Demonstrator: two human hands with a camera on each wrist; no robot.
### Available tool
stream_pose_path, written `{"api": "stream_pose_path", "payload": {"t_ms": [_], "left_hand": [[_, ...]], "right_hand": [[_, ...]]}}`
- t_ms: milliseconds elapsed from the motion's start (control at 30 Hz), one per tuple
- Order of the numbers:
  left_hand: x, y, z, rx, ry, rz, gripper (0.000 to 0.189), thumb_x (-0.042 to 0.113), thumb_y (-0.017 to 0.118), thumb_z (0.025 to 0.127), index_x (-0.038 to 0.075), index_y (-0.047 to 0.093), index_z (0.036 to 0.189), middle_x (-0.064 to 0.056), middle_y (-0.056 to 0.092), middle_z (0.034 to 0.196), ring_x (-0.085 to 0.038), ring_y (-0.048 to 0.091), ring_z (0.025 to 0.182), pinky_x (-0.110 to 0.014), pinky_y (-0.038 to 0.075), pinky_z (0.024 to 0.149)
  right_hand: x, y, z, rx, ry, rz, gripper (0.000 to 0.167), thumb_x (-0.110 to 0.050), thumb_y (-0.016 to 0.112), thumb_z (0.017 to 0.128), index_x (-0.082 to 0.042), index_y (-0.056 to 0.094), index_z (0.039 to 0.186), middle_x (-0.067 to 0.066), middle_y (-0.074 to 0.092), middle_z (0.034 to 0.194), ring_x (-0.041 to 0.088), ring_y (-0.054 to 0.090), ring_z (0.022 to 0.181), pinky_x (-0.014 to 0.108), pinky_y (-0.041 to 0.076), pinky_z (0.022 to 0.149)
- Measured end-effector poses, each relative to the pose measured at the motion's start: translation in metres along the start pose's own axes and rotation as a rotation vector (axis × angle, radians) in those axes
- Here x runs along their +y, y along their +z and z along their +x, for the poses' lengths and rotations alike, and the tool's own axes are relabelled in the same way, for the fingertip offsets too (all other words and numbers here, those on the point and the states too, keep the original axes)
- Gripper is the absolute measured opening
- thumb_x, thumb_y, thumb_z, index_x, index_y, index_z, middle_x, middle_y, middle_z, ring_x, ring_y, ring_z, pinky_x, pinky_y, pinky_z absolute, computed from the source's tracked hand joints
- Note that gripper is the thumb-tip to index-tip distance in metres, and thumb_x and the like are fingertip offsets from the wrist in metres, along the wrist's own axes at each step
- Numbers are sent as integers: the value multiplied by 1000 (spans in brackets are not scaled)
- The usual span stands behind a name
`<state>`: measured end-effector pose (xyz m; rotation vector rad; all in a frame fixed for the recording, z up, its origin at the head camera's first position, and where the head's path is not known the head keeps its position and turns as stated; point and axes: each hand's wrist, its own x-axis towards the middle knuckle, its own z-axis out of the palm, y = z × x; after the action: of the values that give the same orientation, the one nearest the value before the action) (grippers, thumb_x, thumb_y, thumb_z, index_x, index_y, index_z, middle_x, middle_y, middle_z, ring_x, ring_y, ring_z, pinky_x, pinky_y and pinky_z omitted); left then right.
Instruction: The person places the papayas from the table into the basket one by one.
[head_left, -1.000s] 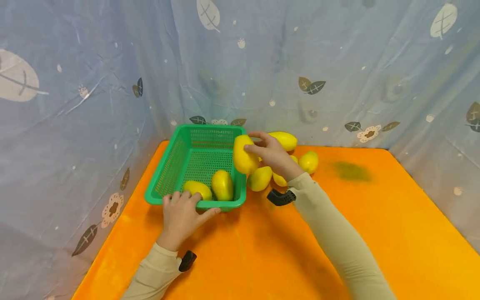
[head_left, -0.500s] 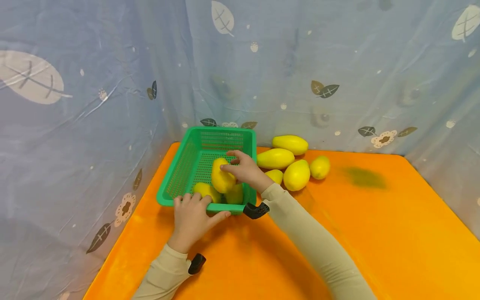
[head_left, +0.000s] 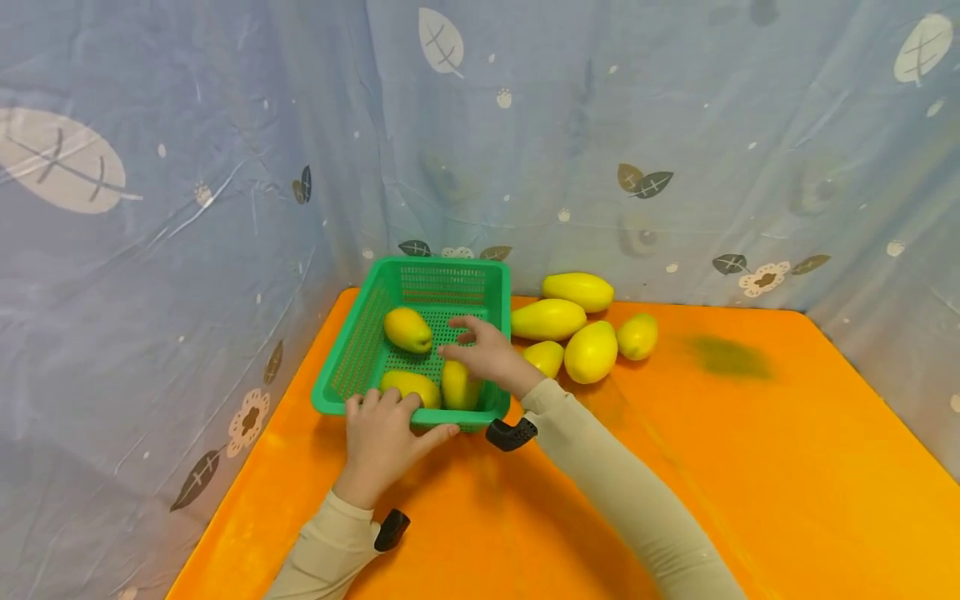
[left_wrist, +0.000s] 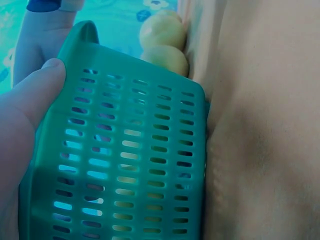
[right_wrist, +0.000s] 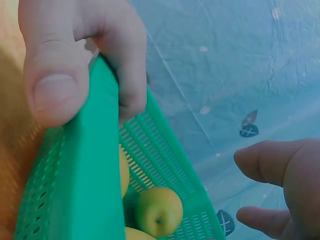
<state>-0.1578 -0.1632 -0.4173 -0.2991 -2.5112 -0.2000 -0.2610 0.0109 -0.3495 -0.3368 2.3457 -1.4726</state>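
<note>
- Change vs. 0.5 s ago: yellow fruit (head_left: 408, 330), then held in R grip (head_left: 487, 354), now lies inside green basket (head_left: 442, 262), ahead & left of R grip, apart from it.
- R grip: over basket, fingers spread, nothing held; R forearm (head_left: 622, 483) reaches in from near right.
- L grip (head_left: 378, 437): pinches basket's near rim, thumb outside, as before.
- Also in basket: second fruit (head_left: 411, 388) just beyond L grip; third fruit (head_left: 459, 385) under R grip, part-hidden.
- Five loose fruits (head_left: 591, 353): on orange surface (head_left: 750, 433), R of R grip, basket wall between.
</note>
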Motion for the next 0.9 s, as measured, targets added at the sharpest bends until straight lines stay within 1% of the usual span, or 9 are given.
{"api": "stream_pose_path", "payload": {"t_ms": [133,233,367,500,600,667,800,900], "left_hand": [[1,1,-1,-2,-1,-10,60,67,84,64,11,72,82,-6,56,68,-26,47,64,-46,38,73],[2,2,-1,3,3,-17,60,67,84,64,11,71,81,-5,54,67,-26,47,64,-45,37,72],[0,2,0,-3,-10,-25,61,68,83,64,11,69,80,-4,52,67,-26,47,64,-45,36,72],[-3,0,1,-18,-27,-26,61,69,83,65,11,70,82,-4,54,68,-27,47,66,-46,36,73],[-5,-2,1,-28,-33,-23,60,68,83,65,12,70,82,-5,55,69,-28,48,67,-47,36,74],[-6,-3,1,-34,-34,-22,59,67,84,66,12,69,82,-5,55,69,-28,48,67,-47,37,74],[-4,-4,2,-43,-25,-14,57,67,83,67,13,69,81,-3,52,68,-25,46,66,-46,36,73],[0,-2,0,-38,-11,-10,59,69,82,66,13,69,81,-2,49,66,-25,44,65,-45,35,72]], "right_hand": [[1,-9,-5,1,-14,43,59,-32,67,99,-19,44,152,20,46,154,37,61,123,44,60,87],[-1,-27,-10,29,-30,95,60,-31,66,100,-19,41,153,20,46,153,39,62,123,46,60,88],[-1,-66,-20,92,-49,155,61,-27,62,102,-16,37,157,20,44,154,41,57,130,52,58,94],[7,-113,-32,165,-19,184,64,-27,57,104,-14,29,160,22,38,159,43,47,141,56,52,103],[22,-146,-41,222,23,182,67,-30,53,106,-14,21,162,22,31,163,44,42,144,55,50,106],[35,-165,-48,257,53,196,70,-33,52,106,-14,16,164,22,25,166,44,39,145,50,52,105],[65,-197,-64,329,104,229,74,-38,48,106,-14,9,165,20,17,169,45,34,149,36,59,95],[89,-214,-74,383,140,248,76,-41,47,106,-12,8,165,20,14,170,47,33,149,31,61,87]]}}
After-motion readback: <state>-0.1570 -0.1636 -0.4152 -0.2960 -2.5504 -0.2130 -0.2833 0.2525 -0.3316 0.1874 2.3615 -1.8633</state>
